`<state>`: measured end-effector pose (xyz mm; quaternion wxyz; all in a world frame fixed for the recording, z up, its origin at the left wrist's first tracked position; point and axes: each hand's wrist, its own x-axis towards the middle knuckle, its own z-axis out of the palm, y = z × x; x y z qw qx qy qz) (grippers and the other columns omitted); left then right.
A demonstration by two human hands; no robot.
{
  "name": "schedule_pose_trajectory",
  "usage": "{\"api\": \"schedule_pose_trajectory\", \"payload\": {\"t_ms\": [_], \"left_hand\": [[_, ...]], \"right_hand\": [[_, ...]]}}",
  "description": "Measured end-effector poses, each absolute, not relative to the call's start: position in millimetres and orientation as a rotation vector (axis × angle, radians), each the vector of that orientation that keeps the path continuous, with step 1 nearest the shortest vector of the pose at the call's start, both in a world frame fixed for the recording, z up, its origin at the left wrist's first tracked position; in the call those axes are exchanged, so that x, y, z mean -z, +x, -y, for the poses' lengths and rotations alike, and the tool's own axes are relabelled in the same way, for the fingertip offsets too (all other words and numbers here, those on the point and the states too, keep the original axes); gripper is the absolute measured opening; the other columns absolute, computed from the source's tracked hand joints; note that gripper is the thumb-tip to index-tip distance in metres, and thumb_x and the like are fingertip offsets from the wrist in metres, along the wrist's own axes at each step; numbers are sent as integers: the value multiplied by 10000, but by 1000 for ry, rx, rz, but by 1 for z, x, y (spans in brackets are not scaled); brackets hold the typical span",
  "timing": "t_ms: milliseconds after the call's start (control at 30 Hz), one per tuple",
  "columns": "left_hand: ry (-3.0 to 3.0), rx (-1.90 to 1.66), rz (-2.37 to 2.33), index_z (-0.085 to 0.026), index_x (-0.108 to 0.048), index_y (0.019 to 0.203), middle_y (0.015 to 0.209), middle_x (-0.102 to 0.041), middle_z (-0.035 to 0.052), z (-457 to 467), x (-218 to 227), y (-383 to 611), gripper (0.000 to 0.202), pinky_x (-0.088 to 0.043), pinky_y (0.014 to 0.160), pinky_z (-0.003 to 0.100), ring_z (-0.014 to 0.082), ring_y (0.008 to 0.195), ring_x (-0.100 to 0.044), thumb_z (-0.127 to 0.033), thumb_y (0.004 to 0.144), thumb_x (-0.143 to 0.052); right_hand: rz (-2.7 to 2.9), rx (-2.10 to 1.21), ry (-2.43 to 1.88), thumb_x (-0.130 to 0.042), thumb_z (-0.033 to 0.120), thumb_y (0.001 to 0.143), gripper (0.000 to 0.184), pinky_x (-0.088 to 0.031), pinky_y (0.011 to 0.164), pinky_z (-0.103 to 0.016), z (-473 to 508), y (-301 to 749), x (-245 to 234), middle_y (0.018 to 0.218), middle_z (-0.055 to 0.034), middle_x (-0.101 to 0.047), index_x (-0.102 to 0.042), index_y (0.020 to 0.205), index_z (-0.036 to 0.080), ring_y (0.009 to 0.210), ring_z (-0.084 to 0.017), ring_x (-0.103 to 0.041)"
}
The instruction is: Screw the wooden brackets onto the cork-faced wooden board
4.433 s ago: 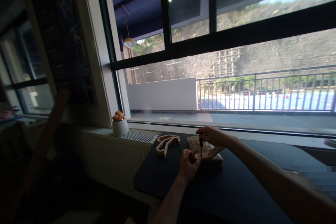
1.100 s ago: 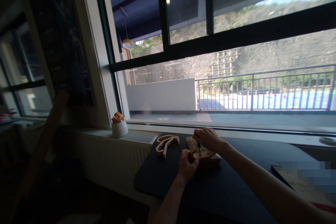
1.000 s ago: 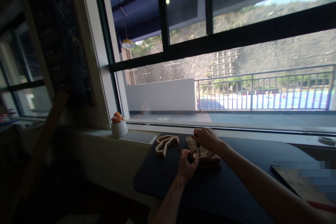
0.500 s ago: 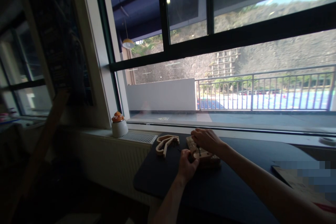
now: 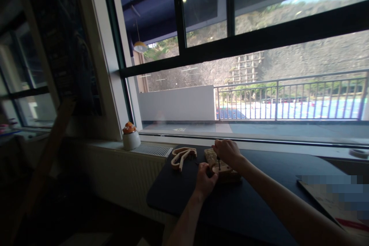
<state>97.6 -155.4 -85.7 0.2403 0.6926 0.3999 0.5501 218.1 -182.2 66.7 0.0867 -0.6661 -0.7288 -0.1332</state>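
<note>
My right hand point(image 5: 227, 151) is closed around the top of an upright tool that looks like a screwdriver point(image 5: 219, 164); its handle is hidden in my fist. The dark shaft points down onto a light wooden piece point(image 5: 224, 170). My left hand point(image 5: 205, 180) pinches the left end of that wooden piece. Under and behind it lies a block with a patterned, light brown top point(image 5: 211, 156). Left of my hands, curved wooden parts point(image 5: 181, 158) lie on the table, with small dark bits beside them that are too small to name.
The dark table point(image 5: 178, 196) stands against a window sill. A white jar with an orange top point(image 5: 131, 137) is on the ledge at left, near a vent grille point(image 5: 152, 150). A flat brown sheet or board point(image 5: 319, 200) lies at right, partly blurred out. A round roll point(image 5: 359, 153) rests on the sill.
My right hand has shifted slightly right and its wrist has turned a little, still on the upright tool. My left hand has hardly moved.
</note>
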Motion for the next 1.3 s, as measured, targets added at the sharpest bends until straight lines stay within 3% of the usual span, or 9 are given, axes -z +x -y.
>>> {"api": "schedule_pose_trajectory", "payload": {"t_ms": [400, 833, 1300], "left_hand": [[1901, -1510, -1101, -156, -625, 835, 940, -568, 61, 153, 88, 98, 185, -479, 835, 310, 198, 878, -570, -239, 671, -650], [1903, -1482, -1108, -154, -618, 850, 964, -560, 64, 155, 87, 97, 195, -475, 862, 326, 202, 901, -569, -221, 670, -651], [1905, -1476, -1112, -161, -605, 781, 948, -544, 61, 156, 84, 98, 127, -465, 885, 323, 202, 921, -566, -221, 674, -634]], "right_hand": [[2382, 477, -1825, -565, 339, 913, 323, -522, 817, -422, 182, 226, -63, 1185, -84, -596, -565, 1189, 172, 984, -212, -610], [2249, 434, -2141, -578, 334, 905, 343, -522, 821, -419, 173, 211, -71, 1195, -97, -589, -561, 1197, 156, 988, -215, -608], [2419, 430, -1792, -562, 344, 914, 325, -523, 811, -424, 189, 224, -65, 1173, -85, -601, -565, 1188, 168, 979, -215, -612]]}}
